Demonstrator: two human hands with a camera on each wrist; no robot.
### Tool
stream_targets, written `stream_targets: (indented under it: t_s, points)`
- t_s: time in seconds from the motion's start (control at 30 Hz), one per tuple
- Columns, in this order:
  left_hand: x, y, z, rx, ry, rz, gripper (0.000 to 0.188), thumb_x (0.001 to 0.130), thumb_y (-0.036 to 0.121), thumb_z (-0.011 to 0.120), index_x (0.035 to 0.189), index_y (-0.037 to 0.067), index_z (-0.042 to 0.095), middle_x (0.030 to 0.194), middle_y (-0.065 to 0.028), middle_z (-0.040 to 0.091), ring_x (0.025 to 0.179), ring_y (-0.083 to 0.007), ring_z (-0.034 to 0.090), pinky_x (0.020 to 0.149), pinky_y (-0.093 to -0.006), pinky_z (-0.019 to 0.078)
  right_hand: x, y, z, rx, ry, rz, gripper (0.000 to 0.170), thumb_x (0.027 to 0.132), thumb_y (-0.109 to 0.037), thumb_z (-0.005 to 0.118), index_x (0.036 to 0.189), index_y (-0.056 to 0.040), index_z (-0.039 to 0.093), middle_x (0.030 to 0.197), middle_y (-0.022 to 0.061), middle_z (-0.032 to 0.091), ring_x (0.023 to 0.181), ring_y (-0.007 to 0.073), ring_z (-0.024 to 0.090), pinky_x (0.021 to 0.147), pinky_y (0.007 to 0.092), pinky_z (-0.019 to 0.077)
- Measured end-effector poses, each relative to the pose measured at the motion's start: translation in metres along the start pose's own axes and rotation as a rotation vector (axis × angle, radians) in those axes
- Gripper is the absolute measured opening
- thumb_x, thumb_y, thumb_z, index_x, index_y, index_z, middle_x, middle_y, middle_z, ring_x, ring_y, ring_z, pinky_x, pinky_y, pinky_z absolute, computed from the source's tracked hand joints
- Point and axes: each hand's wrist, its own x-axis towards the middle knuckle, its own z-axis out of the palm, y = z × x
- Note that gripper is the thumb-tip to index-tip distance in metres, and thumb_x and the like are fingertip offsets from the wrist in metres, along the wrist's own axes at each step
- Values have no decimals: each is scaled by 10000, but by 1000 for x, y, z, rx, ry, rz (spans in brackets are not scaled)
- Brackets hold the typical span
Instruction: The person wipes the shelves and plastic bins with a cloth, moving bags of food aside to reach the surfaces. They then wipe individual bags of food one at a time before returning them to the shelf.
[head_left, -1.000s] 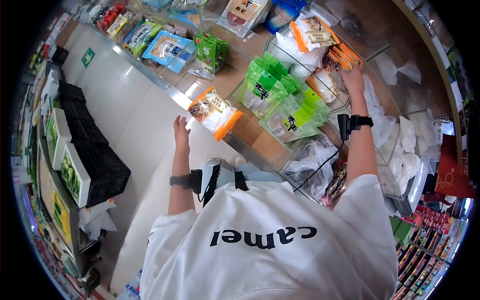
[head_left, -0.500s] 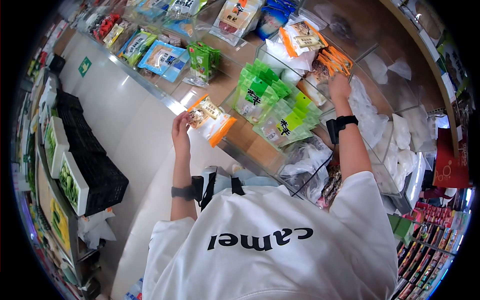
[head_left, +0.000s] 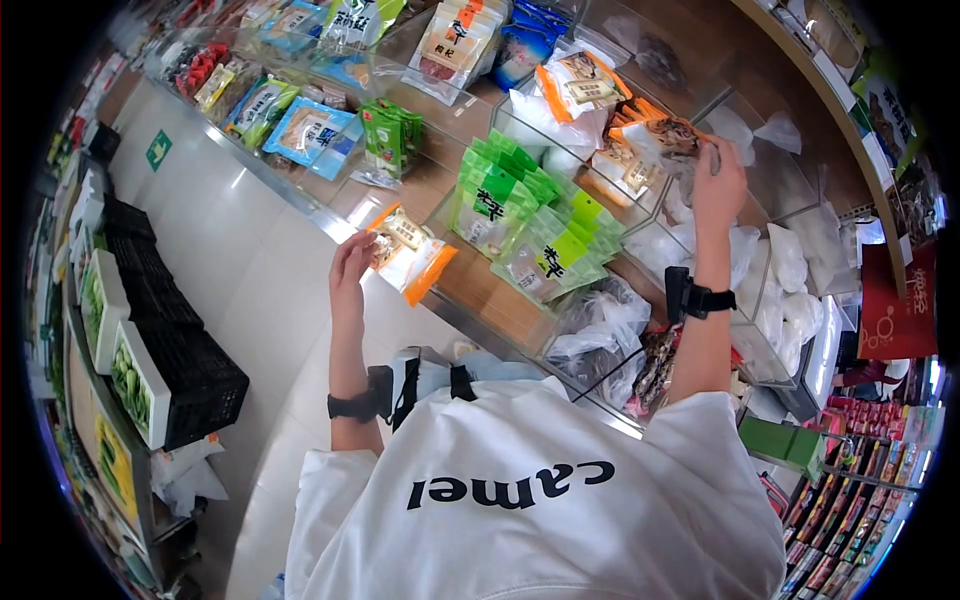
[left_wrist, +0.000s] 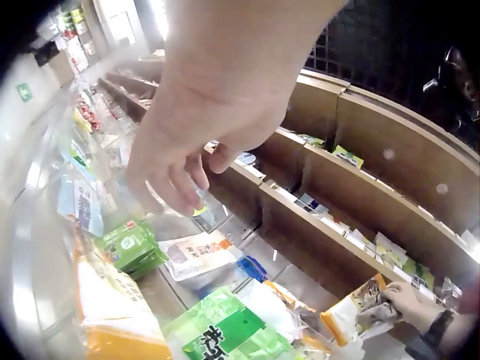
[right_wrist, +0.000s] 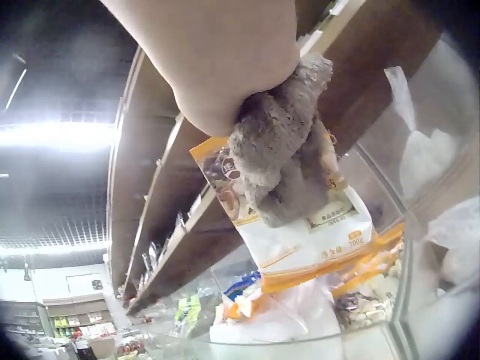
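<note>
The person is wearing a white short-sleeved T-shirt (head_left: pixel 540 545) with loose sleeves (head_left: pixel 705 440), its back bearing black lettering (head_left: pixel 510 485) that is spelling "camel". Pale blue trousers (head_left: pixel 520 366) are showing past the hem, and a short black strap (head_left: pixel 461 382) is lying across the edge. Each wrist is carrying a black band (head_left: pixel 715 300) with a boxy black camera (head_left: pixel 677 293); a thin dark cable (head_left: pixel 610 375) is trailing near the right forearm.
</note>
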Motion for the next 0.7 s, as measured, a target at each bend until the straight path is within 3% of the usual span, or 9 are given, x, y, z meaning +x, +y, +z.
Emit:
stream_targets:
  t_s: [0.13, 0.3, 0.43, 0.5, 0.53, 0.6, 0.63, 0.67, 0.7]
  points:
    - [-1, 30, 40, 51, -99, 13, 362, 901, 249, 408, 1157, 1, 473, 1123, -97, 546, 1059, -180, 506, 943, -303, 347, 4, -29, -33, 115, 50, -233, 75, 776, -106, 570, 834, -68, 597, 864, 73, 585, 748, 266, 578, 650, 326, 456]
    - [-10, 58, 104, 175, -519, 277, 469, 871, 279, 478, 1250, 15, 395, 1239, -118, 461, 1167, -204, 421, 981, -311, 300, -30, -73, -32, 297, -145, -483, 104, 708, -64, 593, 812, -61, 582, 843, 55, 577, 721, 229, 567, 618, 325, 451]
    - [-21, 65, 138, 141, -474, 398, 496, 828, 308, 564, 1238, 63, 432, 1219, -129, 488, 1166, -214, 430, 1000, -302, 268, -74, -106, -21, 491, -338, -483, 96, 703, -80, 593, 794, -63, 569, 827, 48, 557, 697, 231, 559, 602, 325, 449]
    - [-24, 51, 140, 171, -553, 292, 490, 847, 350, 536, 1227, 60, 431, 1115, -123, 534, 1016, -198, 516, 886, -283, 379, -96, -116, -12, 558, -392, -494, 107, 699, -78, 605, 798, -64, 567, 822, 50, 556, 696, 236, 558, 604, 323, 449]
    - [-24, 45, 135, 174, -554, 292, 490, 847, 350, 536, 1227, 60, 431, 1115, -123, 534, 1016, -198, 516, 886, -283, 379, -104, -119, -9, 561, -391, -491, 107, 699, -78, 605, 798, -64, 567, 822, 50, 556, 696, 236, 558, 604, 323, 449]
    - [-23, 33, 120, 436, -585, -190, 530, 853, 423, 513, 1202, 32, 436, 974, -84, 547, 815, -145, 525, 710, -252, 425, -116, -124, -4, 653, -450, -405, 127, 697, -78, 618, 813, -64, 571, 822, 52, 557, 696, 239, 559, 604, 328, 448]
    - [-26, 22, 119, 441, -585, -195, 530, 853, 423, 513, 1202, 32, 436, 974, -84, 547, 815, -145, 525, 710, -252, 425, -117, -126, -3, 686, -438, -373, 122, 725, -80, 616, 838, -55, 578, 814, 65, 557, 684, 249, 555, 615, 310, 449]
    - [-30, 10, 119, 306, -440, -253, 551, 859, 464, 477, 1179, 17, 446, 927, -65, 534, 763, -120, 496, 653, -243, 412, -118, -127, -1, 690, -441, -369, 122, 725, -80, 616, 838, -55, 578, 814, 65, 557, 684, 249, 555, 615, 310, 449]
    - [-32, 3, 119, 170, -294, -307, 582, 865, 504, 440, 1157, 1, 457, 880, -45, 522, 711, -95, 466, 596, -233, 399, -118, -129, 2, 760, -381, -201, 147, 740, -74, 608, 880, -51, 574, 828, 78, 557, 707, 250, 556, 638, 297, 447]
